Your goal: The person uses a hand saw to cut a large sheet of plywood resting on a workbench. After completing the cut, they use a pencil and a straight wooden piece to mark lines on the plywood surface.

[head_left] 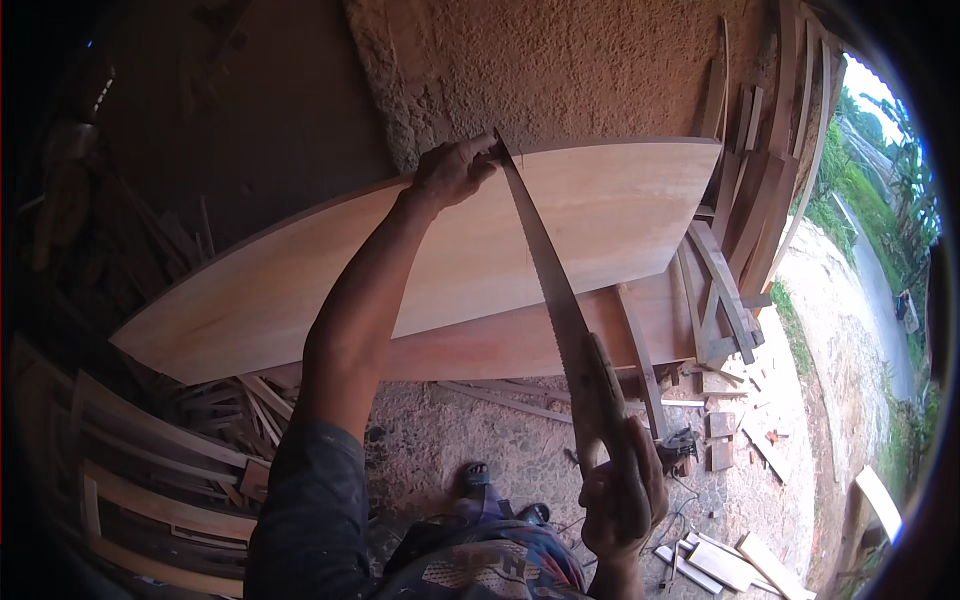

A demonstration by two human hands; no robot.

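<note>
A person holds a handsaw [541, 257] across a broad, pale wooden board [620, 210], the blade running from the board's far edge out past its near edge. The right hand [625, 490], on the near side of the board, is closed around the saw's handle. The left hand [455, 175] touches the board's far edge just beside the blade's tip, its fingers partly curled; whether they clasp the wood, one cannot tell. A reddish panel [480, 350] lies under the board's near edge, and a rough wall [570, 70] rises behind it. Upright planks [755, 210] stand at the board's right end, while curved wooden pieces [170, 512] lie to its near left. Loose offcuts [725, 565] litter the floor [430, 430] to its near right.
</note>
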